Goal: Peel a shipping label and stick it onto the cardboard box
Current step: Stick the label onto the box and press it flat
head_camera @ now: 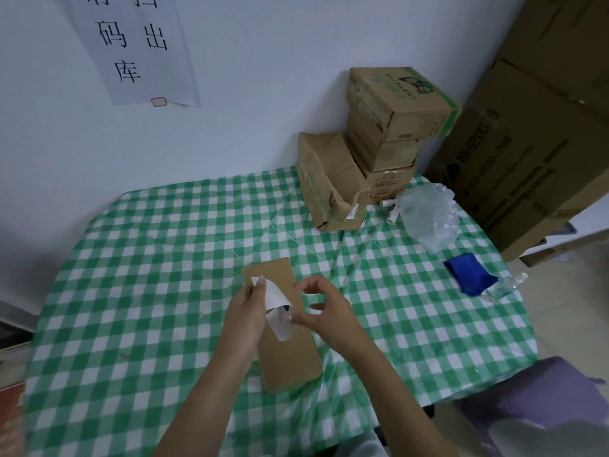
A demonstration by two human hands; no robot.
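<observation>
A flat, long cardboard box (290, 354) lies on the green checked tablecloth (148, 291) in front of me. Above it I hold a white shipping label (275, 296) that curls over in the middle, with a second white layer (281, 328) hanging below. My left hand (247, 311) pinches the label's top corner between thumb and fingers. My right hand (324, 311) pinches the lower white layer at its right edge, other fingers curled and raised. Whether the lower piece is backing or label, I cannot tell.
A stack of cardboard boxes (392, 127) and a dented open box (329, 183) stand at the table's back. To the right lie a clear plastic bag (428, 216), small white tubes (392, 211), a blue cloth (468, 273) and a clear bottle (504, 286). Large cartons (534, 153) rise beyond.
</observation>
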